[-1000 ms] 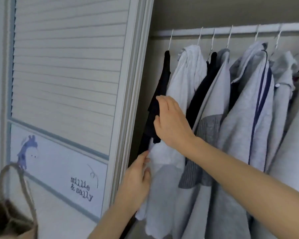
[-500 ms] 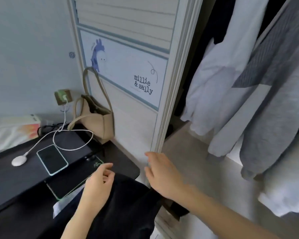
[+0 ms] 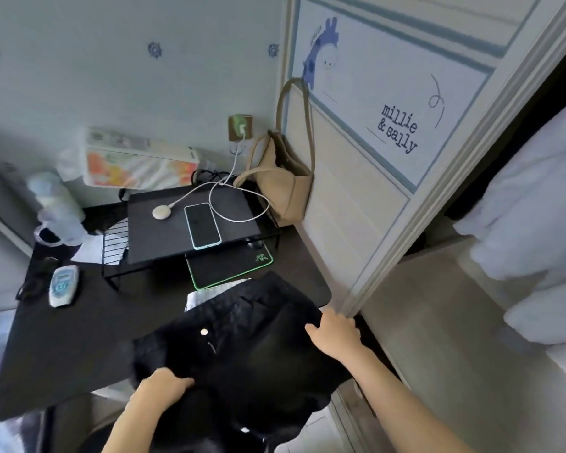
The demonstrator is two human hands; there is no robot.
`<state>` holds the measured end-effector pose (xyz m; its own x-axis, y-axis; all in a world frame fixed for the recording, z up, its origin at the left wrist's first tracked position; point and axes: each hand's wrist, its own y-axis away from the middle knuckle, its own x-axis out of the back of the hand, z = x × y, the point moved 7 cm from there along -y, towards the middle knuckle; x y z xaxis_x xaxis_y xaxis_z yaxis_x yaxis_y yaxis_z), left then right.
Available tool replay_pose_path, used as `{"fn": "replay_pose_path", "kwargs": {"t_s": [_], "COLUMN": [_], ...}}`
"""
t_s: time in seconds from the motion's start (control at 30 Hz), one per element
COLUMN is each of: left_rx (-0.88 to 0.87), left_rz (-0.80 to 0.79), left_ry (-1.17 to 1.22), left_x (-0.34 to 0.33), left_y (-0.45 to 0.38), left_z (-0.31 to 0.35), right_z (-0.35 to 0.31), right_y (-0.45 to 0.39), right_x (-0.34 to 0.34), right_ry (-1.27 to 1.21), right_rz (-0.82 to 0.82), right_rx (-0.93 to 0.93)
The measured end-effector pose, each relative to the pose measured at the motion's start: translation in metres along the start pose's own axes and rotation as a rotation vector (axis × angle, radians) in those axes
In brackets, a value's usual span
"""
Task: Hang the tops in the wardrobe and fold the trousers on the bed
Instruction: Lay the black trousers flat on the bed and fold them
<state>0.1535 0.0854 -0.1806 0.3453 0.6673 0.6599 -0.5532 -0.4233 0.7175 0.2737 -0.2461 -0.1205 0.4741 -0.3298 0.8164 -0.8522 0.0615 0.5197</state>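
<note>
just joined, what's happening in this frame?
A person holds a pair of black trousers over the corner of a dark desk. The left hand grips the near edge and the right hand the far edge, beside the wardrobe door. Light tops already hang inside. No folding yet.

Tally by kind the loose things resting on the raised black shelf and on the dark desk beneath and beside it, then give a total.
Phone: 1
Round white charger puck: 1
Green-edged mouse mat: 1
Remote control: 1
Black trousers, gripped by the left hand and the right hand: 1
Total: 5
</note>
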Motion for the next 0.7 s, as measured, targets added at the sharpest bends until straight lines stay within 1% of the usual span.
{"fn": "replay_pose_path", "kwargs": {"t_s": [0.07,0.13,0.17,0.23,0.3,0.37,0.43,0.5,0.57,0.67,0.7], "left_rx": [0.091,0.127,0.125,0.134,0.137,0.149,0.177,0.199,0.184,0.147,0.129], "left_rz": [0.014,0.066,0.064,-0.001,-0.068,-0.057,-0.031,-0.043,-0.047,-0.013,-0.013], "left_ry": [-0.046,-0.065,-0.026,0.072,0.205,0.382,0.469,0.5,0.459,0.235,0.227], "left_x": [0.007,0.015,0.018,0.017,0.013,0.016,0.018,0.016,0.014,0.013,0.012], "left_y": [-0.005,-0.008,-0.011,-0.017,-0.023,-0.025,-0.028,-0.035,-0.041,-0.043,-0.045], "left_z": [-0.01,-0.015,-0.017,-0.023,-0.029,-0.032,-0.037,-0.042,-0.042,-0.036,-0.035], "right_z": [0.0,0.001,0.001,0.001,-0.001,-0.006,-0.017,-0.037,-0.064,-0.096,-0.099], "right_y": [-0.008,-0.016,-0.02,-0.028,-0.033,-0.036,-0.033,-0.021,0.003,0.053,0.069], "right_x": [-0.004,-0.01,-0.012,-0.013,-0.009,-0.006,-0.001,0.009,0.025,0.047,0.052], "right_ry": [-0.008,-0.1,-0.183,-0.325,-0.329,-0.318,-0.384,-0.414,-0.433,-0.48,-0.511], "right_rz": [-0.056,-0.105,-0.126,-0.119,-0.057,-0.018,-0.032,-0.026,0.016,0.062,0.051], "right_rx": [-0.037,-0.062,-0.076,-0.118,-0.116,-0.059,-0.008,0.082,0.231,0.487,0.532]}}
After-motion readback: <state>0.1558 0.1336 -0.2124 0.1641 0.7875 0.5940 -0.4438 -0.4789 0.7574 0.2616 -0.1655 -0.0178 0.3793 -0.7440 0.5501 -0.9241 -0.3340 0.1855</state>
